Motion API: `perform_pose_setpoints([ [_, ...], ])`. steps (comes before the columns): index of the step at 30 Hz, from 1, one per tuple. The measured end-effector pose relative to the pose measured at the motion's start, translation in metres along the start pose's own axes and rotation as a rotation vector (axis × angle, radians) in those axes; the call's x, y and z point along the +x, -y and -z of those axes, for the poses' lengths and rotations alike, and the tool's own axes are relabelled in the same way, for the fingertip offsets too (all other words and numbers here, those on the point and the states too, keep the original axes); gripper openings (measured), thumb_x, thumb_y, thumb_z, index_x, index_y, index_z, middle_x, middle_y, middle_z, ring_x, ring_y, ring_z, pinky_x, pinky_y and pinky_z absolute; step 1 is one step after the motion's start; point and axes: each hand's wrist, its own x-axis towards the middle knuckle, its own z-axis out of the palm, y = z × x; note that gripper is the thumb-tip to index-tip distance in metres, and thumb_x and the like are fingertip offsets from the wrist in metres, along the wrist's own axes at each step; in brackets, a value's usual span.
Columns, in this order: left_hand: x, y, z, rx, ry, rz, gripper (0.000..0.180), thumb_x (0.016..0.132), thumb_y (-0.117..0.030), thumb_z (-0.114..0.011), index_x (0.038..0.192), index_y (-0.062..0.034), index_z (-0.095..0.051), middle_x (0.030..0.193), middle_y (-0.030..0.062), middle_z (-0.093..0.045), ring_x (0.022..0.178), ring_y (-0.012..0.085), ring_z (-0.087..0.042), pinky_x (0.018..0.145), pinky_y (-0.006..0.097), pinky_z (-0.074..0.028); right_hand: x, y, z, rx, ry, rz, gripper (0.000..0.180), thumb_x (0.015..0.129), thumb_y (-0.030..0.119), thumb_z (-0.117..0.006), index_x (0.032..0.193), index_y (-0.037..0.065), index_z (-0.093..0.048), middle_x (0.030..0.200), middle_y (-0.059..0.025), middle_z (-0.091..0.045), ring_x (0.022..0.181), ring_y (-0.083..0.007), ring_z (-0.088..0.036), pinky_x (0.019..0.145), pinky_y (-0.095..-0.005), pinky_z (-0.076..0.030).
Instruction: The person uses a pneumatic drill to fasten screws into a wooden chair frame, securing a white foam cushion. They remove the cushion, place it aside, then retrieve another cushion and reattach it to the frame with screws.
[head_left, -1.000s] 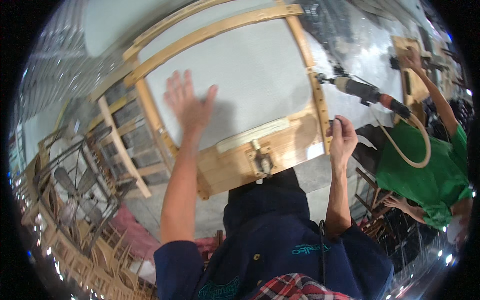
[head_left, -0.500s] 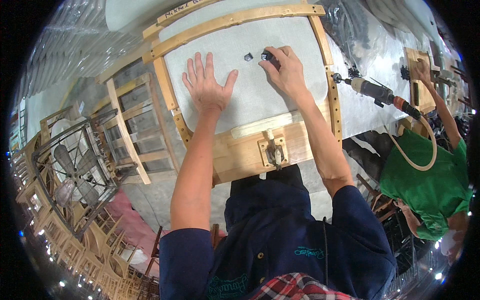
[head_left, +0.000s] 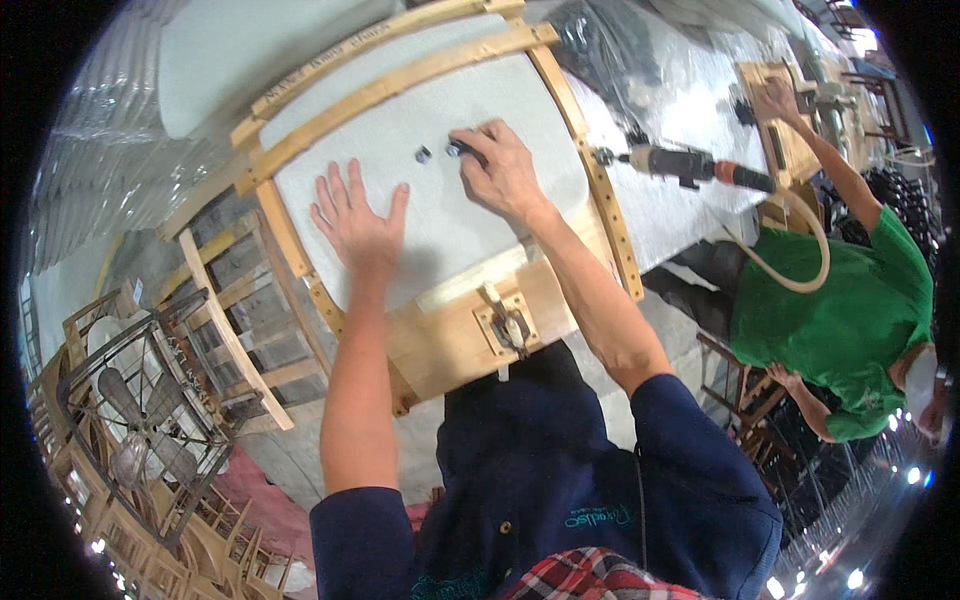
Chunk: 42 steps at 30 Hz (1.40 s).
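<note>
A pale grey, rounded panel (head_left: 430,240) lies in front of me inside a wooden frame (head_left: 400,88). My left hand (head_left: 358,228) rests on the panel's left part, palm down with fingers spread. Right of it, my right hand (head_left: 503,172) pinches a small dark piece (head_left: 456,150) against the surface; my fingers partly cover it, and its exact kind does not show. A similar small dark piece (head_left: 423,155) sits on the panel just left of those fingertips. A toggle clamp (head_left: 512,326) is mounted on the wooden board at the near edge.
Beyond the frame's drilled right bar (head_left: 611,225) lies a power screwdriver (head_left: 680,165) with a hose (head_left: 822,235). A co-worker in a green shirt (head_left: 835,295) reaches over a wooden piece at the right. A caged fan (head_left: 145,415) and wooden slats (head_left: 235,325) stand left.
My view has tilted and shifted, so the panel and frame appear lower and farther left. Both hands keep their places on the panel, the right still pinching the small dark piece.
</note>
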Motion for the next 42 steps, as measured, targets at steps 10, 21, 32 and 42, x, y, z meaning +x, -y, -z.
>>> perform_pose_setpoints([
  [10,-0.004,-0.003,0.0,0.042,-0.011,-0.021,0.086,0.089,-0.065,-0.064,0.155,-0.0133,-0.043,0.164,0.0167,-0.032,0.153,0.0379,-0.024,0.122,0.062,-0.016,-0.008,0.004,0.002,0.11,0.012,-0.142,0.021,0.082,0.007,-0.077,0.103,0.007,-0.071,0.092,-0.0126,-0.063,0.08,-0.0304,-0.065,0.072,-0.0393,-0.053],
  [21,-0.01,-0.006,0.008,-0.044,-0.008,-0.015,0.084,0.089,-0.061,-0.066,0.152,-0.0105,-0.046,0.161,0.0187,-0.036,0.152,0.04,-0.025,0.121,0.063,-0.017,-0.013,-0.003,0.004,0.118,0.033,-0.052,0.014,0.081,0.008,-0.08,0.092,0.004,-0.071,0.094,-0.0086,-0.06,0.079,-0.0178,-0.062,0.066,-0.0317,-0.053],
  [32,-0.007,-0.004,0.004,-0.066,-0.09,-0.04,0.084,0.086,-0.06,-0.07,0.149,-0.0102,-0.049,0.159,0.0191,-0.039,0.149,0.0411,-0.029,0.118,0.065,-0.02,0.069,0.023,-0.013,0.071,-0.043,0.038,0.011,0.08,0.014,-0.076,0.085,0.005,-0.073,0.084,-0.0117,-0.07,0.071,-0.0296,-0.069,0.067,-0.0396,-0.056],
  [42,-0.008,0.001,0.008,-0.047,-0.063,-0.012,0.084,0.085,-0.061,-0.07,0.15,-0.0109,-0.049,0.16,0.0188,-0.037,0.151,0.0398,-0.028,0.119,0.064,-0.02,0.093,0.012,-0.059,-0.21,0.204,0.307,0.009,0.081,0.012,-0.071,0.082,0.003,-0.071,0.087,-0.015,-0.071,0.078,-0.0367,-0.071,0.072,-0.0464,-0.058],
])
